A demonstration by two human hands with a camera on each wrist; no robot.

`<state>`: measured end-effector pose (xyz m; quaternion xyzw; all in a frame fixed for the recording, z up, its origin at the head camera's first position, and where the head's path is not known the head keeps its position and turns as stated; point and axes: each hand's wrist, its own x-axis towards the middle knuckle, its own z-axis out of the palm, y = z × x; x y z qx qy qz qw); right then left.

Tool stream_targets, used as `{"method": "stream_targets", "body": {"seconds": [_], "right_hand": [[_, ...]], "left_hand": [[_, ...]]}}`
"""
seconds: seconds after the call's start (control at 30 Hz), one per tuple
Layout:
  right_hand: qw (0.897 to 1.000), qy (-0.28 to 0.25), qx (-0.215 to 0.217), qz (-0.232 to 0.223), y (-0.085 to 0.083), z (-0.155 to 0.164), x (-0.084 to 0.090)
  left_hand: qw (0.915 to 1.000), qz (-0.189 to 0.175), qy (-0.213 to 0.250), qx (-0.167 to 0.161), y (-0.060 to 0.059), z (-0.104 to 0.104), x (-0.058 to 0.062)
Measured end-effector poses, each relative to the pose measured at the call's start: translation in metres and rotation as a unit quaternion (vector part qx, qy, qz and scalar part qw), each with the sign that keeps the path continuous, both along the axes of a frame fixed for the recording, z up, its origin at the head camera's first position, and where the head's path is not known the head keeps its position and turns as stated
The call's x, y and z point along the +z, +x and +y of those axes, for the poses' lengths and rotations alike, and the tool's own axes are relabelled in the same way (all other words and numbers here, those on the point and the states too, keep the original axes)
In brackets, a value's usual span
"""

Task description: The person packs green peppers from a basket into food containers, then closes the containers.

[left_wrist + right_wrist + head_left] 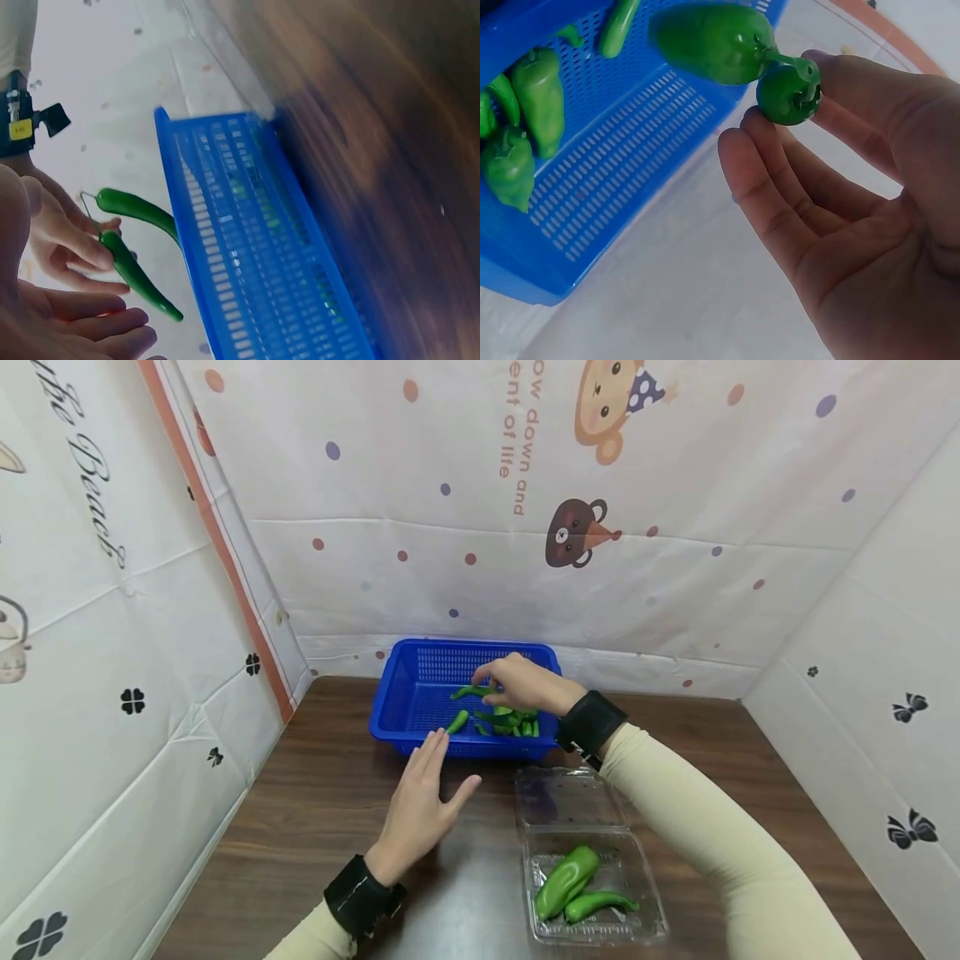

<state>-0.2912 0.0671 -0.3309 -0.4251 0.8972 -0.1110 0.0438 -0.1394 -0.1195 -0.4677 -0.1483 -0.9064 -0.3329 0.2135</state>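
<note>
Above the blue basket (pixel 384 697), my right hand (pixel 521 683) pinches a green chili pepper (pixel 139 277) between thumb and fingertips. A second green pepper (pixel 139 208) hangs right beside it, their stem ends close together. In the right wrist view the pinched pepper (pixel 786 101) points its stem end toward the camera, and the other pepper (pixel 705 41) lies against it. My left hand (pixel 416 814) holds nothing; its fingers are straight, with the fingertips near the basket's front rim. Inside the basket several green peppers (pixel 540 101) lie, mostly toward the right, with one pepper (pixel 457 722) near the front.
An opened clear plastic clamshell box (pixel 651 893) stands on the brown wood-grain table (pixel 300 827), in front of the basket. It contains a large green pepper (pixel 566 881) and a thinner curved one (pixel 600 904). Printed white sheets (pixel 420 577) hang behind and at both sides.
</note>
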Motion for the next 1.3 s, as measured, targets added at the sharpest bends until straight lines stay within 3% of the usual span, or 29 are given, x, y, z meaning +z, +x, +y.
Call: {"method": "stream_targets", "body": {"seconds": [0.23, 0.53, 0.87, 1.07, 1.3], "right_hand": [[0.999, -0.013, 0.021, 0.021, 0.012, 0.016, 0.003], [0.998, -0.036, 0.051, 0.029, 0.026, 0.035, 0.005], [0.996, -0.054, 0.060, 0.034, 0.050, 0.058, 0.002], [0.998, -0.045, 0.035, 0.015, 0.067, 0.069, 0.002], [0.996, -0.057, 0.059, 0.022, 0.080, 0.081, -0.004]], "left_hand": [[0.9991, 0.011, -0.012, -0.040, 0.011, 0.015, -0.001], [0.9929, 0.022, -0.038, -0.111, 0.022, 0.028, -0.016], [0.9711, -0.018, -0.098, -0.217, 0.038, 0.042, -0.024], [0.9575, -0.009, -0.151, -0.246, 0.040, 0.045, -0.026], [0.9515, -0.012, -0.162, -0.261, 0.043, 0.047, -0.030]]}}
